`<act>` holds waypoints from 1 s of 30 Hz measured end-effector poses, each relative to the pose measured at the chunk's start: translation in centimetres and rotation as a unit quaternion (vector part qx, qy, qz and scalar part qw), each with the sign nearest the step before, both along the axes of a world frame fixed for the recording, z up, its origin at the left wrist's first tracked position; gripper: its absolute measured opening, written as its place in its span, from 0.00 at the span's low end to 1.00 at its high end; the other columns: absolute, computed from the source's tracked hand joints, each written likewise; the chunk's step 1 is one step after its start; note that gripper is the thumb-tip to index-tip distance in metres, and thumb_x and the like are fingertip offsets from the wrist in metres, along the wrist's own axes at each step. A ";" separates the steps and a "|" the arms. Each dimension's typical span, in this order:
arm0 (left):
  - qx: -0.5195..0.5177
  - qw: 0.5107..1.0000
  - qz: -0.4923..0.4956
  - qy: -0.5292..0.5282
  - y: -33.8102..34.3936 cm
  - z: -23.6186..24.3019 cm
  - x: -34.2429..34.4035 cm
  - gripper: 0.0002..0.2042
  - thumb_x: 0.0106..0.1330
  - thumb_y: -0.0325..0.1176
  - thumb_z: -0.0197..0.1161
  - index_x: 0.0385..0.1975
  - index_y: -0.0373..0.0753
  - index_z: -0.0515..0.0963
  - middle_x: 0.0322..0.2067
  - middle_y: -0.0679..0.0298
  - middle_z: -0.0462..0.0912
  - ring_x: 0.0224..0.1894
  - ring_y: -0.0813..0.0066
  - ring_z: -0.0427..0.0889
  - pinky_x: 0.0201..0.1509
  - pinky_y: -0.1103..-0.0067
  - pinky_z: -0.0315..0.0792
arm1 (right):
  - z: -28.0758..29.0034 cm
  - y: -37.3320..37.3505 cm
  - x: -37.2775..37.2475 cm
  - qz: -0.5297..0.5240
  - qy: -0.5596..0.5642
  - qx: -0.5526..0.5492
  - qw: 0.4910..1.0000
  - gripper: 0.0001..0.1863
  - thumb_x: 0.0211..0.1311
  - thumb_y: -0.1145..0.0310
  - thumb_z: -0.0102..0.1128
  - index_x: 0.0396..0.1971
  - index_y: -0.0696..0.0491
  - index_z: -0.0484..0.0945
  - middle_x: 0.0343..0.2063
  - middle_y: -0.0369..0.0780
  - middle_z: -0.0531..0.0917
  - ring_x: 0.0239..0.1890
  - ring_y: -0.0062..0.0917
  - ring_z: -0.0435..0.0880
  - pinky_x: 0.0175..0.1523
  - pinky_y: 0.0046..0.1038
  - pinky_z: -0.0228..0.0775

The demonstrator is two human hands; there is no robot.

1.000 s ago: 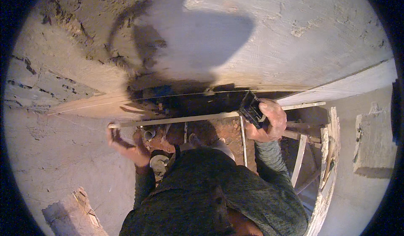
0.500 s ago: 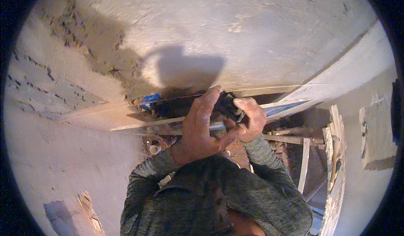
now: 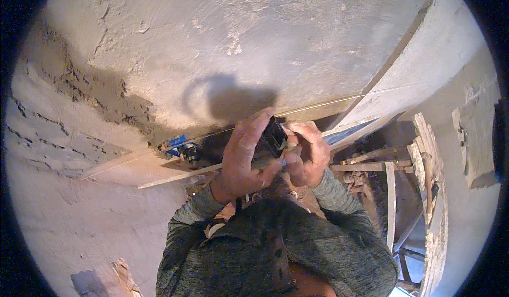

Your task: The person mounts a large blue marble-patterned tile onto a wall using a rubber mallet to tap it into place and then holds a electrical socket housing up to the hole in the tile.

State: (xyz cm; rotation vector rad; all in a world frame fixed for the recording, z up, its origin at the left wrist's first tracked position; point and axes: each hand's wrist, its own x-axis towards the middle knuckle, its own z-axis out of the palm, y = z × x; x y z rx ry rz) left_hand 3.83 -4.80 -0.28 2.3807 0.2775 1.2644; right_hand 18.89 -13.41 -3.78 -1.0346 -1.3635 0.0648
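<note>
A small black box-shaped object point(image 3: 274, 136) with a glossy face is held in front of my chest. My left hand point(image 3: 241, 159) is closed around its left side, the thumb low and the fingers raised. On the other side, my right hand point(image 3: 312, 151) is bent in a pinch at the object's right edge. Something small and pale lies by its fingertips, too small to name. The fingers partly cover the black object, so its kind cannot be made out.
A plastered wall point(image 3: 275, 48) rises ahead, with a taut string point(image 3: 318, 104) across it. Rough broken plaster point(image 3: 90, 82) is at left. A blue item point(image 3: 176, 145) sits near a wooden strip point(image 3: 180, 175). Timber boards point(image 3: 432, 207) stand at right.
The right fingers have closed in against the black object, which has turned to show more of its glossy face. The whole view has shifted slightly.
</note>
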 end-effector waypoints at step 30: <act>0.176 0.982 -0.031 -0.057 -0.5 -1.7 0.0 0.25 0.57 0.32 0.62 0.57 0.37 0.70 0.59 0.48 0.68 0.57 0.47 0.71 0.59 0.60 0.71 | 2.2 -1.2 0.2 -0.023 -0.011 -0.101 0.995 0.10 0.55 0.71 0.65 0.36 0.60 0.81 0.44 0.48 0.80 0.49 0.37 0.78 0.56 0.36 0.67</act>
